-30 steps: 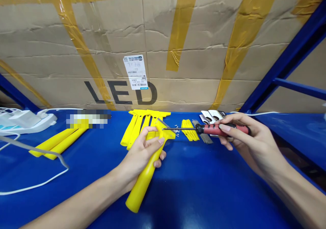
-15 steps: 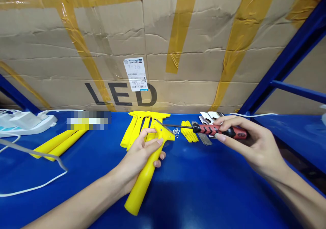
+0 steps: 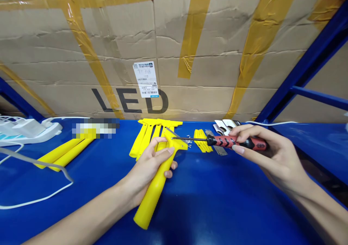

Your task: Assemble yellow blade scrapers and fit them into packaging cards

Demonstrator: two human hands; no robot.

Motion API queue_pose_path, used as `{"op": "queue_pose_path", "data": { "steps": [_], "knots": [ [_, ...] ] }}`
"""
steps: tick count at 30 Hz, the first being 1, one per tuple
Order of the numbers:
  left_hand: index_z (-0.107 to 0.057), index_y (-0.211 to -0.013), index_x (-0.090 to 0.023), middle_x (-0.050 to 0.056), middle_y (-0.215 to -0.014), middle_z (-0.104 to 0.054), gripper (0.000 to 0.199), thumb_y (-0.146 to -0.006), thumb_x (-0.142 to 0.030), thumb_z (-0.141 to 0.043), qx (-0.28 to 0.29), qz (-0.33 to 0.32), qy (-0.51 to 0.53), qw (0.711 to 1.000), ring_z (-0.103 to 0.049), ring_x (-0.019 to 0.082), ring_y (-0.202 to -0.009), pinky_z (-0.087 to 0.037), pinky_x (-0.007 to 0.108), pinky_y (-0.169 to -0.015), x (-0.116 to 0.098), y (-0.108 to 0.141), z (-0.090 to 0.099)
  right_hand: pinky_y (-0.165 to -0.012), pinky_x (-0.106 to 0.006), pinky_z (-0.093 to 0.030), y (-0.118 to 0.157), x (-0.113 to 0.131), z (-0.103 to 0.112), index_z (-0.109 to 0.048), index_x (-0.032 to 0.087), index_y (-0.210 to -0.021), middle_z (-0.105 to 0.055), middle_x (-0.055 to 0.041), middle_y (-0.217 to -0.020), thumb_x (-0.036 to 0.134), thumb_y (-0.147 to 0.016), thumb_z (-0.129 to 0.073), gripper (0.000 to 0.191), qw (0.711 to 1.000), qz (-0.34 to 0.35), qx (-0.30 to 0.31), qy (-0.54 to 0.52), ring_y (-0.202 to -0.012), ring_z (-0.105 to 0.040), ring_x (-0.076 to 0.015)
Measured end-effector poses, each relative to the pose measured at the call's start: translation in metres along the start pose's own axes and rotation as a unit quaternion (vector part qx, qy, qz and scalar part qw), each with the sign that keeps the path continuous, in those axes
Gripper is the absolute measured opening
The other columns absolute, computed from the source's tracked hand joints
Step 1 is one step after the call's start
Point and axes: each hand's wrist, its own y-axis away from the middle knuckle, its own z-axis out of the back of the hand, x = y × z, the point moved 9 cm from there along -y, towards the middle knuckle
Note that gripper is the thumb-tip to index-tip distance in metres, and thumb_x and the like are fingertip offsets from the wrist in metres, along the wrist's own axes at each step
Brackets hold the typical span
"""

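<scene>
My left hand [image 3: 154, 159] is closed round a yellow scraper [image 3: 155, 194], its wide head up and its round handle slanting down towards me. A metal blade edge shows along the top of the head, with small screws in its face. In my right hand [image 3: 272, 154] is a screwdriver [image 3: 225, 141] with a red and black handle, held level by the fingertips. Its dark shaft points left, and the tip is at the left screw on the scraper's head. Just behind the head lie several loose screws [image 3: 188, 140].
Several yellow scraper handles [image 3: 141, 139] lie behind my left hand. Small yellow strips [image 3: 201, 141], metal blades [image 3: 219, 148] and cards [image 3: 224, 126] lie to the right. At left are two yellow handles [image 3: 69, 154], a power strip [image 3: 32, 130] and cables. A cardboard box [image 3: 108, 49] stands behind.
The screwdriver tip has come down from above the scraper's head onto the left screw. My left hand and the scraper have hardly moved.
</scene>
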Motion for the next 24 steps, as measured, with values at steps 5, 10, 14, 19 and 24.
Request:
{"op": "queue_pose_path", "data": {
  "steps": [5,10,14,19,24],
  "knots": [
    [-0.043,-0.111,-0.026,-0.001,-0.086,-0.059,0.036,-0.089,-0.019,-0.071,-0.002,-0.001,-0.002,1.0,-0.059,0.009,-0.061,-0.04,0.013,-0.044,-0.001,-0.002,-0.001,-0.098,-0.043,-0.05,0.0,0.01,-0.002,-0.067,0.028,-0.082,-0.068,-0.0034,-0.102,0.031,-0.082,-0.079,0.012,0.999,0.019,0.005,0.029,-0.101,-0.064,-0.0246],
    [-0.044,-0.108,-0.025,-0.002,-0.08,-0.059,0.035,-0.088,-0.02,-0.072,-0.008,-0.032,-0.02,0.999,-0.058,0.01,-0.062,-0.042,0.014,-0.045,-0.006,-0.001,0.001,-0.061,-0.032,-0.056,-0.001,0.01,-0.001,-0.068,0.026,-0.091,-0.07,-0.0036,-0.088,0.037,-0.084,-0.077,0.016,0.999,-0.016,-0.025,0.046,-0.068,-0.067,-0.0182],
    [-0.046,-0.108,-0.024,-0.002,-0.08,-0.061,0.037,-0.085,-0.025,-0.076,-0.017,-0.068,-0.041,0.997,-0.059,0.009,-0.063,-0.045,0.015,-0.048,-0.014,0.002,0.001,-0.041,-0.026,-0.046,-0.001,-0.002,-0.002,-0.063,0.027,-0.107,-0.065,0.0007,-0.077,0.041,-0.092,-0.068,0.021,0.995,-0.081,-0.023,-0.045,-0.045,-0.054,-0.0111],
    [-0.045,-0.105,-0.025,-0.002,-0.09,-0.062,0.044,-0.08,-0.028,-0.081,-0.034,-0.103,-0.049,0.993,-0.06,0.008,-0.059,-0.045,0.016,-0.046,-0.022,0.006,0.001,-0.058,-0.029,-0.055,-0.002,-0.011,-0.016,-0.06,0.026,-0.104,-0.065,-0.0045,-0.112,0.04,-0.089,-0.072,0.023,0.974,-0.122,0.037,-0.188,-0.069,-0.066,-0.0148],
    [-0.044,-0.103,-0.026,-0.003,-0.092,-0.06,0.045,-0.079,-0.034,-0.081,-0.02,-0.113,-0.067,0.991,-0.059,0.008,-0.057,-0.042,0.015,-0.043,-0.019,0.006,-0.004,-0.034,-0.021,-0.027,0.0,-0.029,-0.008,-0.054,0.023,-0.095,-0.054,0.0041,-0.059,0.055,-0.099,-0.051,0.032,0.98,-0.182,-0.016,-0.078,-0.033,-0.038,-0.0069]
  ]
}}
